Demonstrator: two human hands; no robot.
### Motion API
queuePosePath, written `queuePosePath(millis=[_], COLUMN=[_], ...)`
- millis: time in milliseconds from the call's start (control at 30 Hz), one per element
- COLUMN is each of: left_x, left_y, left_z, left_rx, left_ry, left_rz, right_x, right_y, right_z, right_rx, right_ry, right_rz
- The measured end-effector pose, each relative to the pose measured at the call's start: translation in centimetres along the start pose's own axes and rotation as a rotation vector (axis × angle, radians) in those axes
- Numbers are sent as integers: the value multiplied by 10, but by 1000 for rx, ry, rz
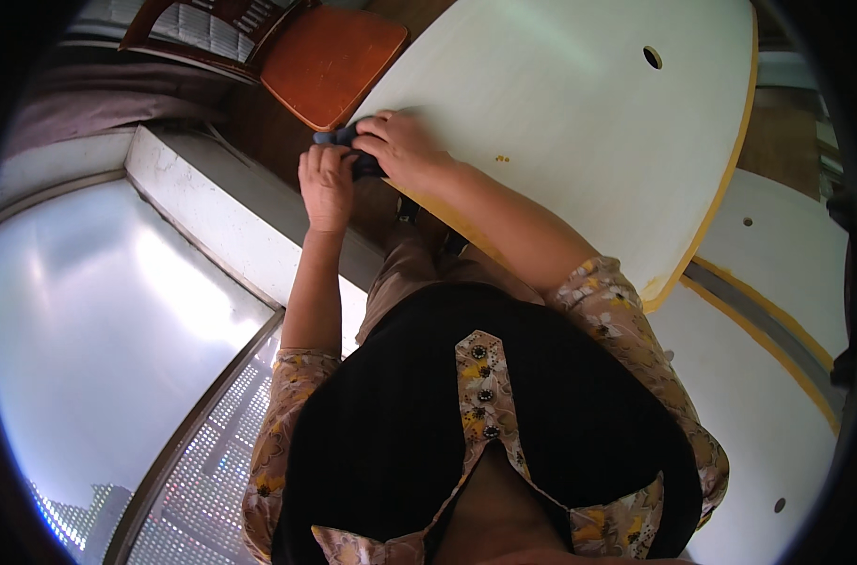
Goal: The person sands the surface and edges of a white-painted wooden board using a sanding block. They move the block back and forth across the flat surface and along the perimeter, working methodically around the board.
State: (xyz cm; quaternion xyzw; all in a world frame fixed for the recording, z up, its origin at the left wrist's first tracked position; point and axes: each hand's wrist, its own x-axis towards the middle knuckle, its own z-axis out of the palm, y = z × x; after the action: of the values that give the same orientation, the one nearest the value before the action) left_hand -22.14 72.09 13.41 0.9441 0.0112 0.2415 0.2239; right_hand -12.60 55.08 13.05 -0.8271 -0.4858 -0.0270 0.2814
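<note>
Left hand [326, 185] and right hand [402, 149] grasp dark cloth [346, 141] (bunched) | table [579, 122] edge, eleven o'clock | chair [330, 61] beyond

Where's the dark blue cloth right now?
The dark blue cloth sits upper centre in the head view, at the pale round table's edge, gripped between left hand and right hand.

The person wears a black sleeveless top [400, 424] over a blouse [626, 320] printed with yellow, grey and white flowers on a pale pink ground, its short sleeves ending at the elbows. A floral placket [485, 386] with round dark buttons runs down the front of the top. Tan trousers [410, 268] show beyond it.
</note>
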Motion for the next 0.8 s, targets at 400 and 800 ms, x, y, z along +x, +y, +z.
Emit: queuePosePath(millis=[400, 800], left_x=[-97, -65], left_y=[86, 89], left_z=[41, 4], left_rx=[-640, -346], left_ry=[-130, -128], left_rz=[-539, -90], right_x=[-106, -102], right_y=[-16, -15], right_z=[-47, -53], right_rx=[15, -41], right_ry=[-125, 11], right_rz=[5, 2])
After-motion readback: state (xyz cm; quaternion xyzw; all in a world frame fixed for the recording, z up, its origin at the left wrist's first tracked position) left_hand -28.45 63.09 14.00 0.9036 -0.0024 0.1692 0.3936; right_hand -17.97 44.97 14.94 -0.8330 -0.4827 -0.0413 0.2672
